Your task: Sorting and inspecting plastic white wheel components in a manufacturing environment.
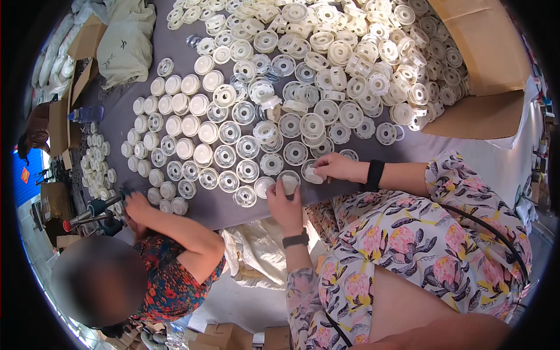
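Note:
My left hand point(285, 205) is at the table's near edge, its fingers closed round the rim of a round white plastic part point(289, 182). Just right of it, my right hand point(340, 167) pinches a thin white disc point(314, 175). Beside my left fingers lies a white round cap point(264, 186). Beyond my hands, rows of round plastic parts cover the table, some clear-rimmed with a centre hole point(247, 169), others closed and white point(203, 154).
A large heap of white plastic rings point(373, 52) spills from an open cardboard box point(478, 46) at the far right. At the left a co-worker's hand point(137, 207) is by a small hand press point(99, 207). A white sack point(256, 251) hangs below the grey tabletop point(221, 213).

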`<state>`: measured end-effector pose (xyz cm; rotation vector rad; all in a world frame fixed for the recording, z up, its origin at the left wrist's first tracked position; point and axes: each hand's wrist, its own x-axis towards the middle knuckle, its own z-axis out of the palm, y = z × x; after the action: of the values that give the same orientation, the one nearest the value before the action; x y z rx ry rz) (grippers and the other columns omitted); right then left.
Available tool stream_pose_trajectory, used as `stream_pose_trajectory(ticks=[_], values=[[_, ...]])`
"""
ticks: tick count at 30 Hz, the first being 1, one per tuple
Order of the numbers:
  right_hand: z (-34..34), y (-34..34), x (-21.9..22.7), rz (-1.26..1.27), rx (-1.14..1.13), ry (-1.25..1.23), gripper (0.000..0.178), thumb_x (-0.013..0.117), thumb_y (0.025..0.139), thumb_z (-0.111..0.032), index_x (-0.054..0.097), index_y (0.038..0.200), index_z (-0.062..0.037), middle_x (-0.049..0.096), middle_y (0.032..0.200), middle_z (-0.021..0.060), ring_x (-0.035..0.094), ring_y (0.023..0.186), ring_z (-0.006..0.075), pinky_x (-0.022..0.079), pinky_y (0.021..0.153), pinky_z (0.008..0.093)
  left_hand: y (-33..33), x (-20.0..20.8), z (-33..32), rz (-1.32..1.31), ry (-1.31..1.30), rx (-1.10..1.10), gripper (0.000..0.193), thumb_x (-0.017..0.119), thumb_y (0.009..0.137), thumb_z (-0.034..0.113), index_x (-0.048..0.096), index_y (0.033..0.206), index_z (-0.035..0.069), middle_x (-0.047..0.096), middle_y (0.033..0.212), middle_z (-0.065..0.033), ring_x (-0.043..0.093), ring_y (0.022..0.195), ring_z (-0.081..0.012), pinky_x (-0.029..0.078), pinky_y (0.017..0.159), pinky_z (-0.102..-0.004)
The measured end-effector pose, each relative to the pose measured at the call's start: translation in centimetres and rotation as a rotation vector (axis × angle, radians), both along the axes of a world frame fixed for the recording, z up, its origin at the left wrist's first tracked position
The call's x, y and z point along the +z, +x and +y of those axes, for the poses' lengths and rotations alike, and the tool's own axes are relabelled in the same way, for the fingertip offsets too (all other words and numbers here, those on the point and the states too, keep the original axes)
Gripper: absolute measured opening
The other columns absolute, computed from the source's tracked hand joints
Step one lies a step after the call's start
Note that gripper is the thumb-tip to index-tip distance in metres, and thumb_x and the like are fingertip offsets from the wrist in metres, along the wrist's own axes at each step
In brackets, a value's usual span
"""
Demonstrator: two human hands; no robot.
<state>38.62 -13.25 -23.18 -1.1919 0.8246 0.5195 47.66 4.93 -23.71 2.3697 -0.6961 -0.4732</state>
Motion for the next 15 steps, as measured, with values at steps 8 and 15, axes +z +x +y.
stream_pose_trajectory(ticks=[8, 15], values=[[-0.6, -1.3, -0.8, 0.045, -0.218, 0.119, 0.034, 0.057, 0.084, -0.021, 0.056, 0.109, 0.0022, 0.06, 0.095, 0.0095, 0.058, 0.077, 0.0147, 0.051, 0.058, 0.0285, -1.0, 1.6, -1.0, -0.15, 0.124, 0.027, 0.054, 0.074, 0.066, 0.02, 0.055, 0.114, 0.004, 0.052, 0.103, -0.0172, 0.052, 0.094, -0.0334, 0.043, 0.08, -0.0385], [0.3, -3.2, -0.3, 0.076, -0.294, 0.317, 0.032, 0.055, 0.085, -0.017, 0.054, 0.112, 0.0004, 0.059, 0.097, 0.0082, 0.06, 0.083, 0.0162, 0.051, 0.065, 0.027, -5.6, 1.7, -2.8, 0.074, -0.252, -0.155, 0.05, 0.072, 0.069, 0.017, 0.054, 0.113, 0.004, 0.052, 0.11, -0.0153, 0.052, 0.1, -0.0326, 0.042, 0.085, -0.0392]])
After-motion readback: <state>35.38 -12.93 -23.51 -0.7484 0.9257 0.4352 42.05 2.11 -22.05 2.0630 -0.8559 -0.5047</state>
